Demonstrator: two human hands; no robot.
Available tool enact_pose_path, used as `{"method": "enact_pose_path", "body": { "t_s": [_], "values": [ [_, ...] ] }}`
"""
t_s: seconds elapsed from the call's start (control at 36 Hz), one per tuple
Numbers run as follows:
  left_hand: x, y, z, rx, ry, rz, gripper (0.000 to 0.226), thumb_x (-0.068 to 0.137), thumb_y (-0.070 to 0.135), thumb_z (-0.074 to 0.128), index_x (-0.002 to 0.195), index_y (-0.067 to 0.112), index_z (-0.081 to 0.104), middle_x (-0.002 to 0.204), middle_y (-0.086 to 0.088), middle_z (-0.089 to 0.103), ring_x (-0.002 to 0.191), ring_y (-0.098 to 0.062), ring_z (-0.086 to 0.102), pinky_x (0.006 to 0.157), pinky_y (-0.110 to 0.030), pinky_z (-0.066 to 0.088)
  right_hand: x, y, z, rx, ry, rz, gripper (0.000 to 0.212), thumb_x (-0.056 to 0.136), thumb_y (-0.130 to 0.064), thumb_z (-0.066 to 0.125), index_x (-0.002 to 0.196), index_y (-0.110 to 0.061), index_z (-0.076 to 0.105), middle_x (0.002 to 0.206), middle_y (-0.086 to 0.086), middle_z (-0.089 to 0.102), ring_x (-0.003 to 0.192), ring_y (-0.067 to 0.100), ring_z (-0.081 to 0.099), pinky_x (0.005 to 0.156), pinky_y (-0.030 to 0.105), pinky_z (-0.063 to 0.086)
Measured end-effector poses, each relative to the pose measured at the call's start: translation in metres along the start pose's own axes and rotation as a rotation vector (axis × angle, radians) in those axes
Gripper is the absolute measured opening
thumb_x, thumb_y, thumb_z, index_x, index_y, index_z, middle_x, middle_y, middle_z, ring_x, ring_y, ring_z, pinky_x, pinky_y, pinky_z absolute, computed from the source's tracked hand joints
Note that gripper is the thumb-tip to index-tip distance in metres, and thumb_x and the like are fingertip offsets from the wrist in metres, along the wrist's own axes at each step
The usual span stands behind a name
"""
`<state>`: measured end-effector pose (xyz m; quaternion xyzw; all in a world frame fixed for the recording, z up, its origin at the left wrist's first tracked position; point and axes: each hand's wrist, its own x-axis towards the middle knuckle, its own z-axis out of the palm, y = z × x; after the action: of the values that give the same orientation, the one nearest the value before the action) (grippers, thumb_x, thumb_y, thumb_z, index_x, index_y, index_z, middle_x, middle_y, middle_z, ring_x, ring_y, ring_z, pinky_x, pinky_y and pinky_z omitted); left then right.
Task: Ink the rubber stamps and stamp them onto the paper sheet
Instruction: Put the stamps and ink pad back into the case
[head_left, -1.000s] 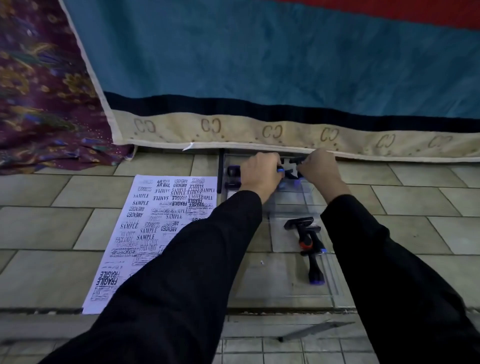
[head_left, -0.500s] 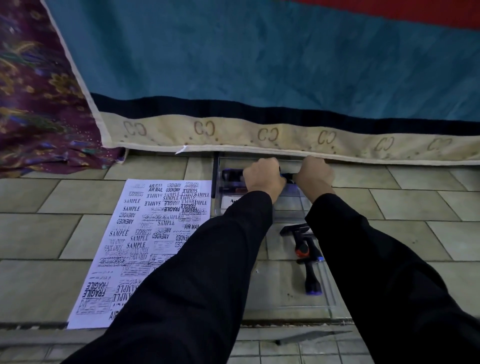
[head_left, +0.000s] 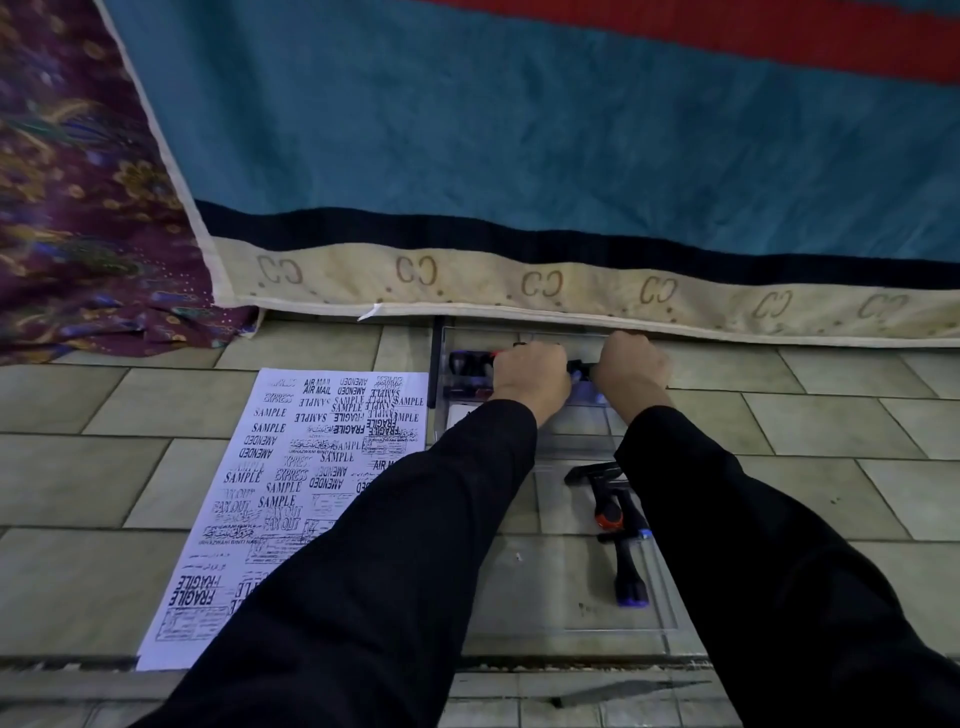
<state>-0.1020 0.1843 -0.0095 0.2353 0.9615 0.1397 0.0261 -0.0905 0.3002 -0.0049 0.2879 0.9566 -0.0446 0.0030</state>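
Teal blanket (head_left: 519, 130) beyond clear tray (head_left: 545, 587) | stamped paper sheet (head_left: 291, 441) on floor, just left of tray | your left grip (head_left: 530, 379), right grip (head_left: 631, 366) at tray's far end, both clenched on black stamp (head_left: 577, 365) between them | loose stamps (head_left: 618, 519) in tray's near right.

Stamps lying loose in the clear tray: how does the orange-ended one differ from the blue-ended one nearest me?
The orange-ended stamp has an orange handle tip, the blue-ended stamp a blue one. The orange-ended stamp lies farther away; the blue-ended stamp lies nearer. Both are black and lie flat in the clear tray.
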Motion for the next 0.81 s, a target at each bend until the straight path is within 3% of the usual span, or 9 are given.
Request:
{"method": "enact_pose_path", "body": {
  "t_s": [0.19,0.31,0.39,0.5,0.56,0.67,0.81],
  "values": [
    [-0.006,-0.008,-0.002,-0.053,0.03,0.034,0.028,0.098,0.024,0.044,0.109,0.01,0.066,0.111,-0.011,0.059,0.098,-0.032,0.06,0.068,-0.036,0.042,-0.004,0.006,-0.004,0.204,-0.011,0.003,0.016,0.085,-0.011,0.056,0.098,-0.002,0.061,0.1,0.017,0.062,0.096,0.034,0.061,0.067,0.031,0.043],
    [-0.02,-0.016,-0.003,-0.16,0.106,0.077,0.03,0.096,0.025,0.047,0.122,0.016,0.061,0.118,-0.006,0.055,0.1,-0.029,0.058,0.079,-0.04,0.05,-0.011,0.019,-0.007,0.379,0.039,-0.048,0.014,0.083,-0.01,0.051,0.076,-0.005,0.062,0.083,0.016,0.063,0.082,0.033,0.061,0.063,0.029,0.041],
    [-0.035,-0.02,-0.004,-0.216,0.146,0.122,0.03,0.096,0.028,0.051,0.123,0.02,0.059,0.12,-0.001,0.056,0.102,-0.025,0.059,0.077,-0.036,0.049,-0.027,0.03,-0.007,0.466,0.106,-0.092,0.02,0.082,-0.012,0.051,0.063,-0.015,0.056,0.073,0.01,0.061,0.071,0.03,0.055,0.06,0.026,0.037],
    [-0.062,-0.02,-0.001,-0.279,0.109,0.152,0.023,0.094,0.031,0.054,0.114,0.023,0.059,0.111,0.004,0.058,0.096,-0.016,0.06,0.072,-0.032,0.046,-0.056,0.038,-0.009,0.551,0.075,-0.139,0.003,0.081,-0.016,0.064,0.079,-0.014,0.066,0.077,0.002,0.064,0.074,0.019,0.057,0.065,0.022,0.038],
    [-0.079,-0.016,0.001,-0.307,0.078,0.168,0.02,0.093,0.029,0.055,0.11,0.022,0.058,0.109,0.005,0.058,0.094,-0.016,0.06,0.073,-0.031,0.046,-0.075,0.041,-0.006,0.571,0.035,-0.155,0.006,0.08,-0.017,0.067,0.085,-0.014,0.066,0.077,-0.001,0.063,0.075,0.016,0.057,0.067,0.021,0.038],
    [-0.119,-0.001,0.012,-0.346,0.015,0.204,0.019,0.088,0.029,0.058,0.105,0.021,0.056,0.106,0.001,0.061,0.093,-0.021,0.06,0.076,-0.037,0.05,-0.109,0.054,0.003,0.561,0.001,-0.14,0.009,0.078,-0.014,0.068,0.083,-0.018,0.062,0.078,-0.001,0.063,0.075,0.016,0.058,0.066,0.022,0.038],
    [-0.157,0.014,0.028,-0.315,-0.06,0.252,0.032,0.083,0.033,0.063,0.111,0.021,0.054,0.112,-0.001,0.057,0.096,-0.021,0.058,0.073,-0.031,0.043,-0.137,0.077,0.01,0.521,-0.05,-0.045,0.013,0.076,-0.018,0.071,0.082,-0.015,0.06,0.071,-0.004,0.059,0.072,0.018,0.054,0.061,0.025,0.037]
  ]
}}
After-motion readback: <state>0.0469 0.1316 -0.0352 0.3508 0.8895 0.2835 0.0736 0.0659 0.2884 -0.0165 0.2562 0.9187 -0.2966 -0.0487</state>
